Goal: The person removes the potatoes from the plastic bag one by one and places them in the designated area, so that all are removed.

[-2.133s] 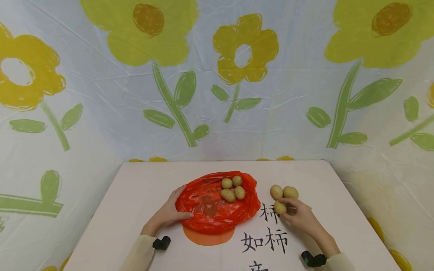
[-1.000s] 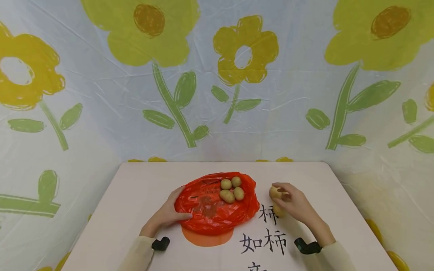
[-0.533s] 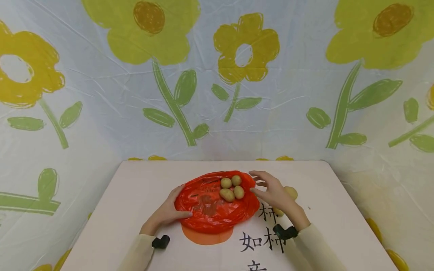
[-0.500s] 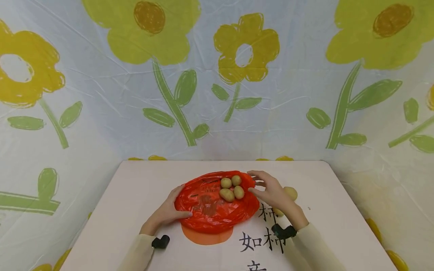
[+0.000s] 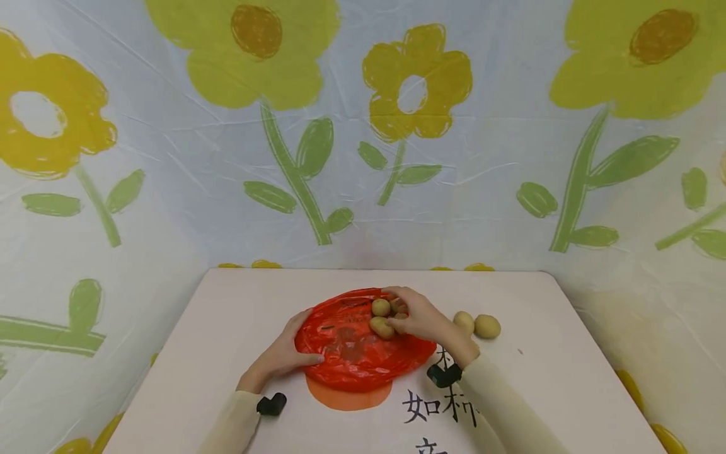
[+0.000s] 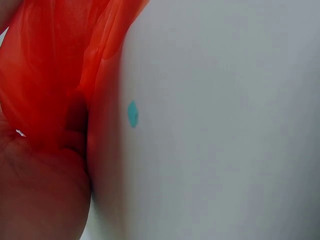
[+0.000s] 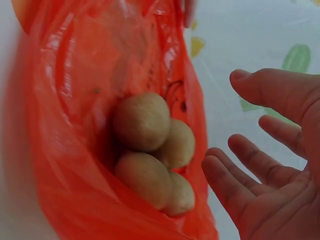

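A red plastic bag (image 5: 346, 347) lies spread on the table, with several small round potatoes (image 5: 381, 308) clustered at its right end. My left hand (image 5: 283, 353) grips the bag's left edge, thumb over the plastic; in the left wrist view, red film covers part of its fingers. My right hand (image 5: 416, 315) is over the clustered potatoes in the head view and hides some of them. Its fingers are spread and relaxed, nothing between them, in the right wrist view, beside the potatoes (image 7: 142, 122) in the bag.
To the right of the bag, loose potatoes (image 5: 488, 326) sit on the pale table (image 5: 544, 391). Black printed characters and an orange shape mark the tabletop. A flower-patterned cloth (image 5: 454, 221) hangs around the back and sides.
My right hand has moved left from the loose potatoes, where it touched one, to above the ones on the bag. My left hand has stayed on the bag's edge.
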Action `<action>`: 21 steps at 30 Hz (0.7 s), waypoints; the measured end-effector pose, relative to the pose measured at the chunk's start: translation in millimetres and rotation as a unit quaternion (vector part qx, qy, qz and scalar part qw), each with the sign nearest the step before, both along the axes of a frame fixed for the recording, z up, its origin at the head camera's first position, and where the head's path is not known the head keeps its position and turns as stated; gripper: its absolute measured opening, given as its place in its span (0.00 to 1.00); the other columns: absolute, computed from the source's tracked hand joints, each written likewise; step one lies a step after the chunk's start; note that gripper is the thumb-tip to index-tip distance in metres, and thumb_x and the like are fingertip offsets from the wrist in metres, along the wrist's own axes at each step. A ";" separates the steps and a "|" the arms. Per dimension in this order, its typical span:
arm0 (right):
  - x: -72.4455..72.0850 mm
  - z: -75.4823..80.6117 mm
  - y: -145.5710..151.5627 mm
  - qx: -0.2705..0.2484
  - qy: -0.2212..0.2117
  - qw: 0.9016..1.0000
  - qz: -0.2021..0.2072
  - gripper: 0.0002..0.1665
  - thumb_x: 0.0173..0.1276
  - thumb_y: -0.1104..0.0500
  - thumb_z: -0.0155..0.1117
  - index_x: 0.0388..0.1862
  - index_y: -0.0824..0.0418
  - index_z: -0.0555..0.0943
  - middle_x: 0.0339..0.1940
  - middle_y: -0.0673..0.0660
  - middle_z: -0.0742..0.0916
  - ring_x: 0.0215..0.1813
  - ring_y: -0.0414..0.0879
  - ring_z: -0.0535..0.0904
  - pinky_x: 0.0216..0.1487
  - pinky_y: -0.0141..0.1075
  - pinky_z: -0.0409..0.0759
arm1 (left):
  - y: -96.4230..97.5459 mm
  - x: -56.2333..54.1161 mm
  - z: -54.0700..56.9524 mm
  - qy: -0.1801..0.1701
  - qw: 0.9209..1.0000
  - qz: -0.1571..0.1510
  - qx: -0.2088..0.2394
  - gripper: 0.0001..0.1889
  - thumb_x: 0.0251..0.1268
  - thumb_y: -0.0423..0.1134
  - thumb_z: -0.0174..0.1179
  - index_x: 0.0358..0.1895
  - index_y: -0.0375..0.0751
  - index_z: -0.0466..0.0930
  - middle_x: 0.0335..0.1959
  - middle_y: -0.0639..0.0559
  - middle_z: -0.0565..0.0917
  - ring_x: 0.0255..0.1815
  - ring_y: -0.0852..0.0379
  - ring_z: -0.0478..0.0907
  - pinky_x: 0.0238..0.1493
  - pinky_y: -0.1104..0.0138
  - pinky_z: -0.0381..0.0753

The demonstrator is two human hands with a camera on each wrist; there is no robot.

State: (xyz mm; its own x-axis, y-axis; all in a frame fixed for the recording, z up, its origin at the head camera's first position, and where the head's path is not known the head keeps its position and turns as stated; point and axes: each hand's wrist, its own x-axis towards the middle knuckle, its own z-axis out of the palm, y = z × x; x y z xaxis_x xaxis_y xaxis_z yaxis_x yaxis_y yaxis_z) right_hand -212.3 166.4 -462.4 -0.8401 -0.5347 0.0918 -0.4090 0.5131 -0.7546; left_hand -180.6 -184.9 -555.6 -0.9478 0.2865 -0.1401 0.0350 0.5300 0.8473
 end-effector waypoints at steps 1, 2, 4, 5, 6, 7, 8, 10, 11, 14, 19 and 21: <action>-0.6 -2.0 -2.4 0.002 -0.009 1.000 0.005 0.35 0.68 0.62 0.73 0.71 0.66 0.71 0.63 0.69 0.81 0.61 0.65 0.81 0.59 0.56 0.84 | 0.0 0.1 -0.2 0.000 1.000 -0.001 -0.002 0.60 0.49 0.55 0.78 0.84 0.56 0.49 0.83 0.48 0.51 0.81 0.39 0.54 0.71 0.40 0.72; -0.5 -4.2 -4.4 0.004 -0.019 1.000 0.005 0.35 0.68 0.63 0.73 0.71 0.66 0.72 0.62 0.69 0.82 0.60 0.65 0.81 0.58 0.55 0.85 | 0.0 0.2 -0.5 0.001 1.000 -0.003 -0.003 0.60 0.50 0.55 0.78 0.84 0.56 0.49 0.84 0.48 0.51 0.81 0.39 0.55 0.71 0.41 0.73; 0.5 -7.7 -8.7 0.007 -0.028 1.000 0.011 0.34 0.67 0.63 0.73 0.70 0.67 0.73 0.61 0.68 0.82 0.60 0.64 0.81 0.57 0.54 0.86 | 0.0 0.4 -0.6 0.002 1.000 -0.003 -0.007 0.60 0.50 0.56 0.78 0.84 0.56 0.48 0.84 0.47 0.51 0.81 0.38 0.55 0.70 0.41 0.74; 1.1 -9.7 -10.8 0.007 -0.032 0.999 0.016 0.34 0.67 0.62 0.73 0.70 0.66 0.73 0.61 0.68 0.82 0.60 0.63 0.81 0.57 0.54 0.86 | -0.2 0.7 -0.5 0.001 1.000 -0.002 -0.007 0.60 0.49 0.56 0.78 0.84 0.55 0.49 0.84 0.47 0.51 0.81 0.38 0.55 0.70 0.40 0.74; 1.5 -11.8 -12.6 0.008 -0.035 0.999 0.021 0.34 0.67 0.62 0.73 0.70 0.66 0.73 0.61 0.67 0.82 0.60 0.62 0.81 0.57 0.53 0.86 | -0.5 1.3 -0.1 -0.001 1.000 0.001 -0.007 0.60 0.49 0.56 0.78 0.84 0.56 0.49 0.84 0.47 0.51 0.81 0.38 0.55 0.70 0.40 0.74; 2.0 -13.8 -14.1 0.011 -0.032 0.999 0.026 0.33 0.67 0.63 0.73 0.69 0.65 0.73 0.60 0.67 0.82 0.60 0.62 0.80 0.57 0.53 0.86 | -0.5 1.1 0.2 -0.002 1.000 0.002 -0.006 0.60 0.49 0.56 0.78 0.84 0.56 0.49 0.84 0.47 0.51 0.81 0.38 0.55 0.70 0.40 0.74; 2.2 -15.9 -15.4 0.013 -0.024 0.999 0.032 0.32 0.67 0.63 0.73 0.69 0.64 0.74 0.60 0.67 0.82 0.60 0.61 0.80 0.58 0.53 0.86 | -0.4 1.0 0.7 -0.001 1.000 0.003 -0.005 0.60 0.49 0.56 0.78 0.84 0.55 0.49 0.83 0.47 0.52 0.81 0.37 0.55 0.70 0.39 0.74; 3.3 -18.7 -16.8 0.023 -0.007 0.999 0.039 0.31 0.66 0.63 0.74 0.67 0.65 0.75 0.60 0.66 0.82 0.60 0.60 0.81 0.58 0.53 0.86 | -0.3 0.4 1.3 -0.003 1.000 0.002 -0.004 0.60 0.49 0.55 0.78 0.84 0.55 0.49 0.84 0.46 0.52 0.81 0.37 0.54 0.70 0.39 0.73; 3.6 -20.1 -17.4 0.026 -0.003 0.999 0.041 0.31 0.66 0.63 0.74 0.66 0.66 0.76 0.60 0.66 0.83 0.60 0.60 0.81 0.59 0.53 0.85 | -0.4 0.2 1.5 -0.004 1.000 0.000 -0.005 0.60 0.49 0.55 0.78 0.84 0.56 0.49 0.84 0.47 0.52 0.81 0.38 0.54 0.71 0.39 0.72; 4.0 -22.9 -19.0 0.030 0.004 0.999 0.038 0.30 0.65 0.64 0.75 0.64 0.68 0.78 0.60 0.65 0.84 0.60 0.60 0.81 0.59 0.54 0.85 | -0.9 -0.4 2.1 0.001 1.000 -0.001 -0.002 0.60 0.49 0.55 0.78 0.84 0.55 0.49 0.83 0.46 0.52 0.81 0.37 0.53 0.71 0.38 0.71; 3.2 -28.3 -23.9 0.015 -0.019 0.999 0.033 0.28 0.65 0.62 0.75 0.63 0.65 0.79 0.60 0.63 0.84 0.60 0.58 0.82 0.59 0.52 0.86 | -2.4 -1.1 1.2 0.001 1.000 0.002 0.002 0.60 0.49 0.55 0.78 0.84 0.56 0.50 0.83 0.47 0.52 0.81 0.38 0.54 0.71 0.39 0.72; 3.0 -30.8 -26.9 0.003 -0.026 0.999 0.039 0.27 0.66 0.62 0.74 0.63 0.65 0.79 0.60 0.62 0.85 0.60 0.58 0.83 0.59 0.52 0.86 | -2.6 -1.4 0.5 0.001 1.000 0.001 -0.002 0.60 0.49 0.56 0.78 0.84 0.56 0.49 0.83 0.47 0.52 0.81 0.38 0.54 0.71 0.39 0.73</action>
State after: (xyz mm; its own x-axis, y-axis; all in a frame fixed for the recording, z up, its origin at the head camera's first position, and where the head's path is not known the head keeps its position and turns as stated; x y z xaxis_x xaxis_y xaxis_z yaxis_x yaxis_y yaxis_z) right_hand -209.3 139.5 -493.2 -0.7991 -0.5993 0.0467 -0.4091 0.4852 -0.7727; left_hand -181.9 -187.5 -555.1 -0.9484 0.2850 -0.1390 0.0363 0.5330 0.8453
